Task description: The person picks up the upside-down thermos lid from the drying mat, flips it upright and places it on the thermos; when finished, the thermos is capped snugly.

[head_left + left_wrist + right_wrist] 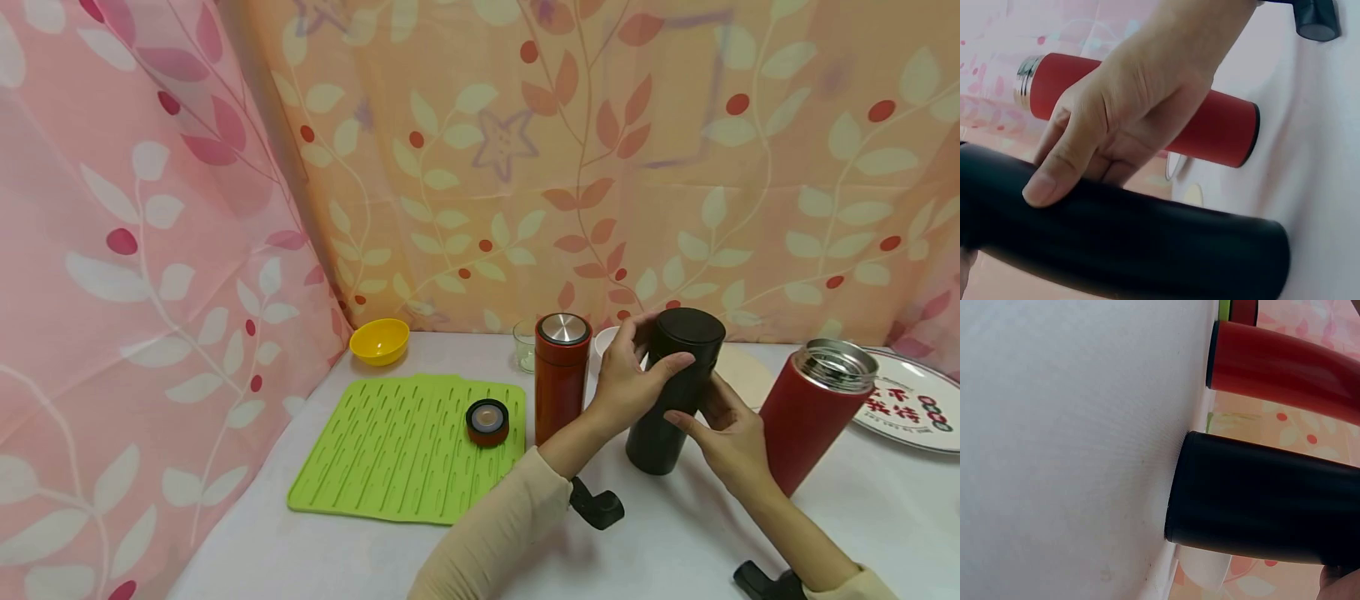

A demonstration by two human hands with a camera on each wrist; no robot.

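Observation:
A black flask (670, 400) with its black lid on stands on the white table (675, 542), tilted slightly. My left hand (647, 357) grips its upper part just under the lid, thumb across the front. My right hand (705, 418) holds the body lower down from the right. In the left wrist view, the left hand (1116, 125) has its thumb pressed on the black flask (1147, 250). The right wrist view shows the black flask's base (1260, 506) on the table (1054, 456) and a bit of the right hand (1341, 584).
An orange-red flask (561, 375) with a steel top stands just left. An open red flask (813, 408) stands at the right beside a printed plate (911, 404). A loose lid (487, 421) lies on a green mat (397, 450). A yellow bowl (380, 340), glass (525, 346) and white bowl (606, 337) sit behind.

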